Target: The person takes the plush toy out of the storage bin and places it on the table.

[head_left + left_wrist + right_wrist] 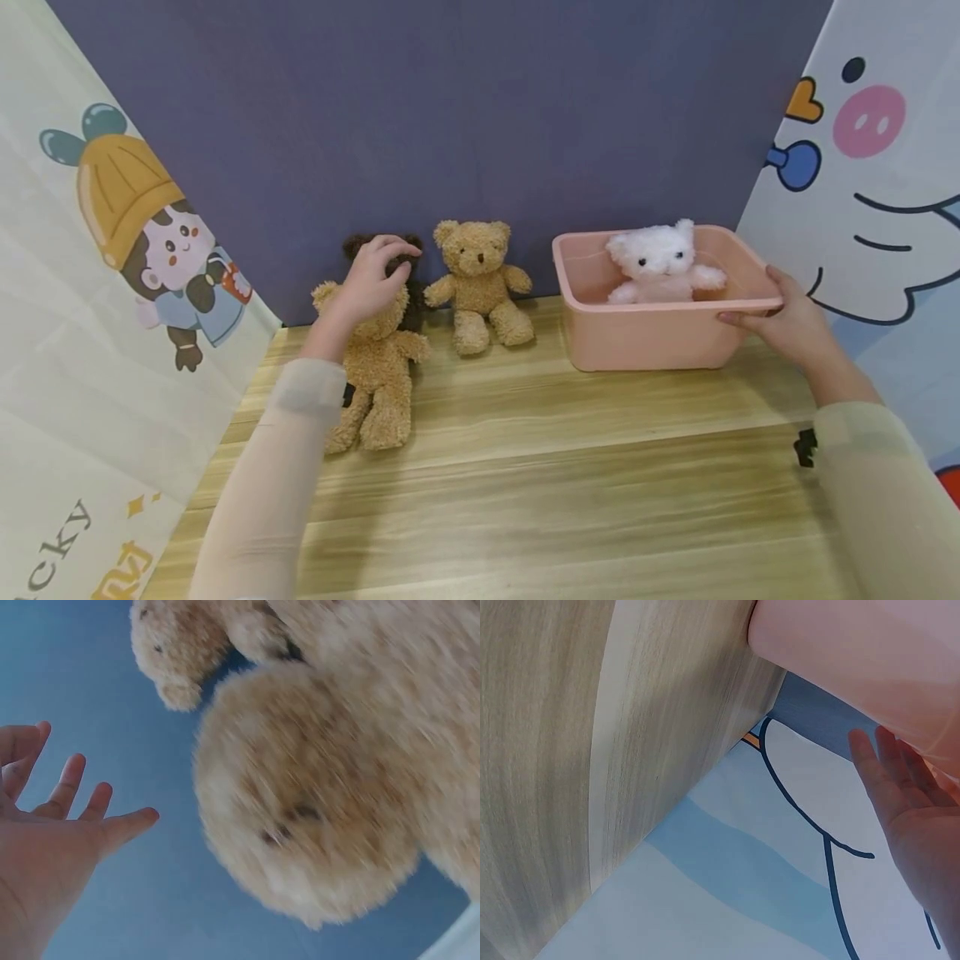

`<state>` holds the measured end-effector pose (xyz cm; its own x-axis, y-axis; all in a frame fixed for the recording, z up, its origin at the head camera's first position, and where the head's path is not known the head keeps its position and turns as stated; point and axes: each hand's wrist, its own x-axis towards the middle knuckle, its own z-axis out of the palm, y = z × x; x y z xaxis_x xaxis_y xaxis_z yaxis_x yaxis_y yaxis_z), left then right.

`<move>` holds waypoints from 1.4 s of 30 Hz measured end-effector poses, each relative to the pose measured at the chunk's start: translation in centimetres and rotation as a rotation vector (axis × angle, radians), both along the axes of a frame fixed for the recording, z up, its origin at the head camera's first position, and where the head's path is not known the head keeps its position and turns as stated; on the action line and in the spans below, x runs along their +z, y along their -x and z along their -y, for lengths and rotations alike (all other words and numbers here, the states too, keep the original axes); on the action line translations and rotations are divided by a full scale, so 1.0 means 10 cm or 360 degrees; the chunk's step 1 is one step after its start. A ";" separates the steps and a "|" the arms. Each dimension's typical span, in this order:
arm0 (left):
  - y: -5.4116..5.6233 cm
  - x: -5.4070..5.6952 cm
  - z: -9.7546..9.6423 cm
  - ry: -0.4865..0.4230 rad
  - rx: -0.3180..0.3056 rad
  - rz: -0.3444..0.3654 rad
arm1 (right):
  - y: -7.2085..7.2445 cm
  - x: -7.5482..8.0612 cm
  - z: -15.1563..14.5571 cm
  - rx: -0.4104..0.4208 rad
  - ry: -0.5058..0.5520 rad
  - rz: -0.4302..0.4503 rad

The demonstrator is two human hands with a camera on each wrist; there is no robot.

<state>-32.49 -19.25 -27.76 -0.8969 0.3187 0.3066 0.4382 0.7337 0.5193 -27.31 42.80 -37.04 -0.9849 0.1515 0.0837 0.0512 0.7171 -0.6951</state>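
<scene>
My left hand (372,279) is raised over the head of the front tan teddy bear (378,367), fingers loosely bent and holding nothing. Behind that bear, a dark brown plush toy (354,247) is mostly hidden by the hand and the bear. The left wrist view has the hand's spread fingers (69,784) apart from the bear's blurred furry head (277,772). At the right, my right hand (797,323) grips the near right corner of a pink bin (645,333), thumb on the front and fingers at the side. A white teddy bear (660,260) sits upright inside.
Another tan teddy bear (480,287) sits against the dark blue back panel (510,108), between the front bear and the bin. Printed cartoon side panels (885,242) border the wood-grain table (540,500) at left and right.
</scene>
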 end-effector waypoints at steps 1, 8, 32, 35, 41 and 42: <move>0.02 0.00 -0.06 -0.0011 -0.0019 0.0011 | 0.00 -0.01 0.00 -0.0001 -0.0002 0.0004; 0.15 0.01 -0.50 -0.0059 -0.0087 0.0097 | -0.01 -0.06 -0.03 -0.0024 -0.0028 0.0012; 0.54 0.28 -2.16 -0.0118 -0.0490 0.0346 | -0.02 -0.02 -0.02 -0.0039 0.0000 0.0013; 0.59 0.29 -2.40 -0.0227 -0.0483 0.0470 | 0.00 -0.02 -0.02 -0.0038 0.0005 0.0005; 0.59 0.19 -2.93 -0.0473 -0.0432 0.0788 | 0.06 -0.04 -0.01 -0.0025 -0.0005 0.0012; 0.58 0.16 -3.04 -0.0538 -0.0419 0.0858 | 0.05 -0.04 -0.02 -0.0025 -0.0006 0.0016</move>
